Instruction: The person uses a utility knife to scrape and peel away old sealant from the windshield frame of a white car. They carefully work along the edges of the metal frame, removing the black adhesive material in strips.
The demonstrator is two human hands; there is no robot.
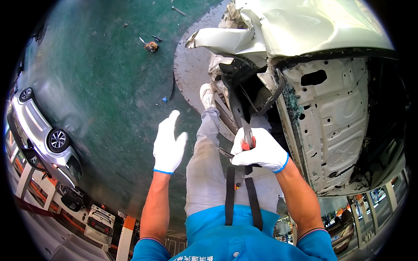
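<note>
My right hand [261, 150], in a white glove with a blue cuff, is closed around a red-handled tool [248, 144]. A grey, blade-like strip shows just beyond the fingers; I cannot tell whether it belongs to the tool or to the wreck. My left hand [169, 143], gloved the same way, hangs over the green floor with fingers and thumb apart, holding nothing. Right beside my right hand stands a wrecked car body [333, 126], its white inner panel bare and holed. Crumpled pale bodywork [313, 26] lies above it, with bent dark metal strips [237, 104] nearest my hand.
My shoe [208, 95] rests on a round grey floor plate [188, 65] beside the wreck. A rusty small part [151, 45] and a blue scrap [164, 100] lie on the green floor [117, 87]. A silver car [41, 126] stands at the left. Two black straps [230, 195] hang before me.
</note>
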